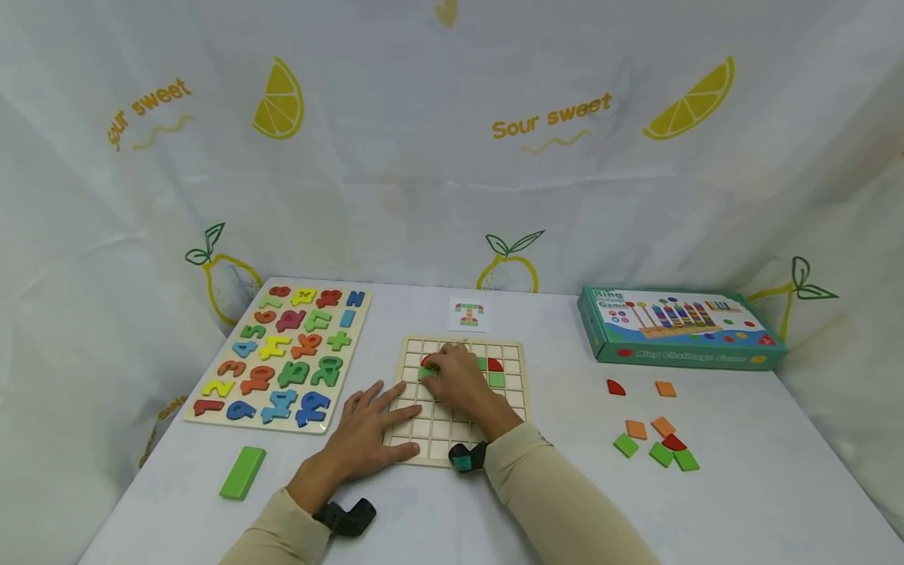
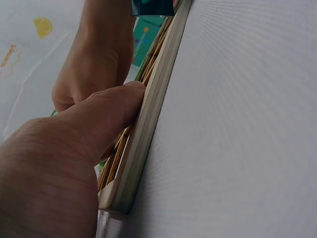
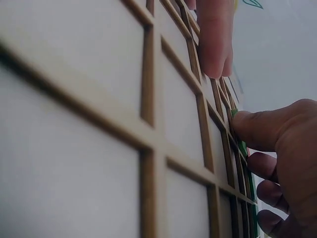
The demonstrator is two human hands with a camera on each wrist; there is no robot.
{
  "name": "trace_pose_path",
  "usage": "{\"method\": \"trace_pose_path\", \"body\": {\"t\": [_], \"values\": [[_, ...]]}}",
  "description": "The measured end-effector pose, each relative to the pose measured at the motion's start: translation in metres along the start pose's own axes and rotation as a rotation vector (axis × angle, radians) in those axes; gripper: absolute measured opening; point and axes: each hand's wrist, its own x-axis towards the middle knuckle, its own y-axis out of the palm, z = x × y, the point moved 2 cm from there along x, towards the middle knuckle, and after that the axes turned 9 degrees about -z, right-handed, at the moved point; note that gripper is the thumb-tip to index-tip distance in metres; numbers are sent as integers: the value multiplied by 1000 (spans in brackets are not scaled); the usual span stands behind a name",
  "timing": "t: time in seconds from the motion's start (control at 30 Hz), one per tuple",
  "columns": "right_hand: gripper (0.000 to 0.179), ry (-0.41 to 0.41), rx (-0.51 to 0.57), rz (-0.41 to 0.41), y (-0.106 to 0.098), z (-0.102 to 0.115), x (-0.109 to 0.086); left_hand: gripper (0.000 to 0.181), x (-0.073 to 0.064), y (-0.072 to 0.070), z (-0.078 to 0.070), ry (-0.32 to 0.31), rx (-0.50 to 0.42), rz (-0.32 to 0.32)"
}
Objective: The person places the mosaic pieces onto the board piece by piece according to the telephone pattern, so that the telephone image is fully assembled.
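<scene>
A wooden grid board (image 1: 507,416) lies in front of me with coloured pieces in its upper rows. On the right, a red quarter-circle (image 1: 496,365) sits above a green square (image 1: 497,380). My right hand (image 1: 462,384) reaches over the board to its upper left. Its thumb and bent fingers pinch a green square tile (image 1: 424,373), just below a partly hidden red quarter-circle (image 1: 425,361). The right hand covers the middle of the upper rows. My left hand (image 1: 370,431) rests with spread fingers on the board's left side, its thumb (image 2: 116,106) on the near rim.
A pattern card (image 1: 468,314) lies behind the board. Loose orange squares (image 1: 665,389), green squares (image 1: 625,445) and red quarter-circles (image 1: 616,388) lie to the right, before a game box (image 1: 685,329). At left are a number puzzle (image 1: 282,357) and a green block (image 1: 243,472).
</scene>
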Motion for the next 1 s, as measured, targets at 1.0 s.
{"method": "trace_pose_path", "body": {"t": [1.0], "values": [[38,-120,177,-414,-175,-68,-82,61,-1,0,-1,-23,-27,10]]}}
